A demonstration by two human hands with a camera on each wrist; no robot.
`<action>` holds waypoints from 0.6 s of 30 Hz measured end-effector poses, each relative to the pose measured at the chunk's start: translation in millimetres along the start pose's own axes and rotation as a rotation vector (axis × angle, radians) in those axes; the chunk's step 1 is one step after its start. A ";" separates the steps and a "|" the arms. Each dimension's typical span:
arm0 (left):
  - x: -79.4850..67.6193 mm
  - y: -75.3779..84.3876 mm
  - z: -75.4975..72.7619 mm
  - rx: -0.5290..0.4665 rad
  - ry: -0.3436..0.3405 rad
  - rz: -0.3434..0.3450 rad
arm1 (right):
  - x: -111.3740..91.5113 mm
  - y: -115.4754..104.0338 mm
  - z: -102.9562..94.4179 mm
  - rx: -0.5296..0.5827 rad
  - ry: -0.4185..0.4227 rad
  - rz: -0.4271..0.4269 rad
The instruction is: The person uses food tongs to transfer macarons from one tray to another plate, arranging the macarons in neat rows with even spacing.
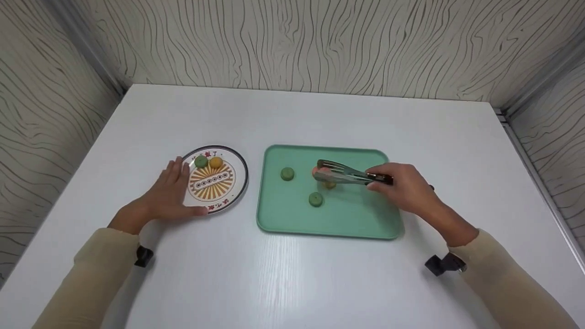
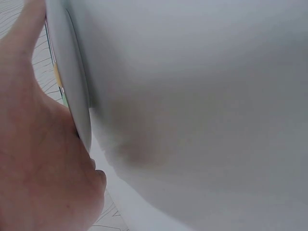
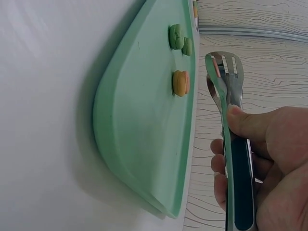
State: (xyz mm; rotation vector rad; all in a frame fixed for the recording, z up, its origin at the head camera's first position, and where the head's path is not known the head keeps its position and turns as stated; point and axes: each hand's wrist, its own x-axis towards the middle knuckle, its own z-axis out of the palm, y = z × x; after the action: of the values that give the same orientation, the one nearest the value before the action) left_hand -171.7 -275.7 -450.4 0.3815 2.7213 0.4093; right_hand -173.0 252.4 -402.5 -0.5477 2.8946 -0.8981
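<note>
My left hand (image 1: 167,194) lies along the left side of the round patterned plate (image 1: 240,183), fingers and thumb spread and touching its rim. In the left wrist view the hand (image 2: 43,139) meets the plate's pale underside (image 2: 72,72). A green macaron (image 1: 201,161) and a yellow macaron (image 1: 216,162) sit on the plate. My right hand (image 1: 406,187) grips metal tongs (image 1: 347,173) by the dark handle. Their tips hover over the tray, partly hiding a pink macaron (image 1: 322,170) and a yellow-orange macaron (image 3: 180,83). Nothing plainly shows between the tips.
A mint green tray (image 1: 283,219) lies on the white table (image 1: 219,274), right of the plate. Two green macarons, one on the left (image 1: 287,173) and one nearer the front (image 1: 315,199), rest on it. Wood-patterned panels (image 1: 292,45) enclose the table's back and sides.
</note>
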 end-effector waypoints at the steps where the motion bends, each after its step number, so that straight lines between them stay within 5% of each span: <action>1: 0.2 0.0 0.0 -0.001 0.000 0.000 | 0.2 -0.4 -0.2 0.000 0.000 0.001; 18: -0.8 2.7 -0.4 0.004 0.010 0.004 | 7.2 -10.5 0.0 0.007 0.007 0.021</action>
State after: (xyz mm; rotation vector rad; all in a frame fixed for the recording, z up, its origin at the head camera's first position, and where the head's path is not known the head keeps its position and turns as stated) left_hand -170.5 -273.6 -448.9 0.3873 2.7318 0.4074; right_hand -176.4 241.8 -396.2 -0.5131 2.8962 -0.9087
